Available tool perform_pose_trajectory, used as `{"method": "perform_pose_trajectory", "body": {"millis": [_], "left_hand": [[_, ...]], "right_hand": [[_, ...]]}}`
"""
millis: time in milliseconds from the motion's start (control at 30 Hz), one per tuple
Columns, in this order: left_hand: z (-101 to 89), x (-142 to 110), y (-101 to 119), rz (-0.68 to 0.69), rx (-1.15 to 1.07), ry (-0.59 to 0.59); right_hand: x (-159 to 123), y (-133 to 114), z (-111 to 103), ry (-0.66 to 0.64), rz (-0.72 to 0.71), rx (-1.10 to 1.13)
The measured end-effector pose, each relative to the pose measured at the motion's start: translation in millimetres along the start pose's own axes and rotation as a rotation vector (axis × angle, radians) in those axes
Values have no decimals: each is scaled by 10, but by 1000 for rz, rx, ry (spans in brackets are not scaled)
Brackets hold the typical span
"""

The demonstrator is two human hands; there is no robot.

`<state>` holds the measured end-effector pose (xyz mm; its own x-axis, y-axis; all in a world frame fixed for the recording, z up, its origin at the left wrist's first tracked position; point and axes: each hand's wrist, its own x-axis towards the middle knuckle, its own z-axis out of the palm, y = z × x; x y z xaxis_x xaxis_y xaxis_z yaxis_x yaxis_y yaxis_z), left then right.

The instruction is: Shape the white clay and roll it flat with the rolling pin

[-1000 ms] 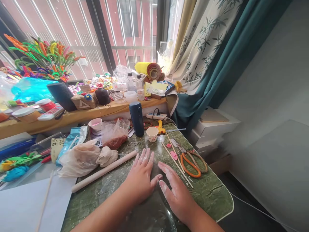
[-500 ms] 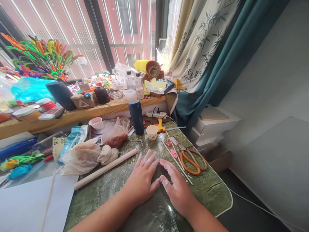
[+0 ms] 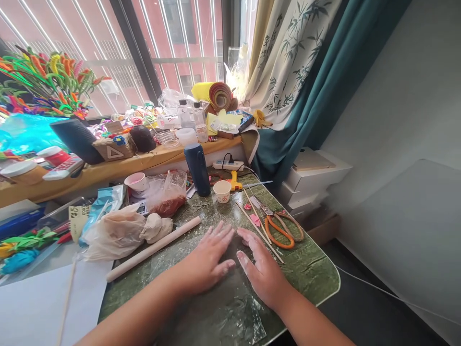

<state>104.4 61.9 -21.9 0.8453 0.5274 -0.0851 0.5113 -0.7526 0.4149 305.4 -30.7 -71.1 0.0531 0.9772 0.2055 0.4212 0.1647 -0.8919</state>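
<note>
My left hand lies palm down with its fingers stretched over a clear plastic sheet on the green table. Just to its right, my right hand is turned on its side, thumb apart from the fingers. White powder or clay coats the fingertips of both. No object shows in either hand; what is under the left palm is hidden. Left of the hands rests a wooden rolling pin, beside a lump of pale clay. Scissors with orange handles and thin wooden sticks lie to the right.
Behind the hands stand a paper cup, a dark blue bottle and a yellow glue gun. Plastic bags and white paper are at left. A crowded windowsill runs along the back. The table's rounded edge is at right.
My left hand has shifted slightly left, and the gap between the two hands has widened. The whole view has swung a little to the right.
</note>
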Motion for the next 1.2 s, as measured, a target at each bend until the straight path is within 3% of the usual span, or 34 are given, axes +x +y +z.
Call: {"method": "perform_pose_trajectory", "body": {"millis": [67,167,400,533,700,900,1033,1200], "left_hand": [[-62,-105,-114,-61,-35,90],[-32,-287,-259,-148,87,170],[227,-395,-287,-124,345,119],[160,-404,-295,-107,294,103],[-9,-665,-379,-105,198,228],[-50,-1029,-205,106,187,124],[-18,-1043,-92,168,143,37],[6,-1037,-154,169,83,3]], "right_hand": [[3,-12,-11,2,16,4],[7,-38,-34,-15,11,-6],[35,-100,-42,-130,-97,-162],[34,-124,-8,-186,-166,-271],[-23,-182,40,-321,-309,-394],[62,-335,126,-510,-350,-477],[226,-451,252,-620,-353,-485],[299,-459,380,-666,-329,-479]]}}
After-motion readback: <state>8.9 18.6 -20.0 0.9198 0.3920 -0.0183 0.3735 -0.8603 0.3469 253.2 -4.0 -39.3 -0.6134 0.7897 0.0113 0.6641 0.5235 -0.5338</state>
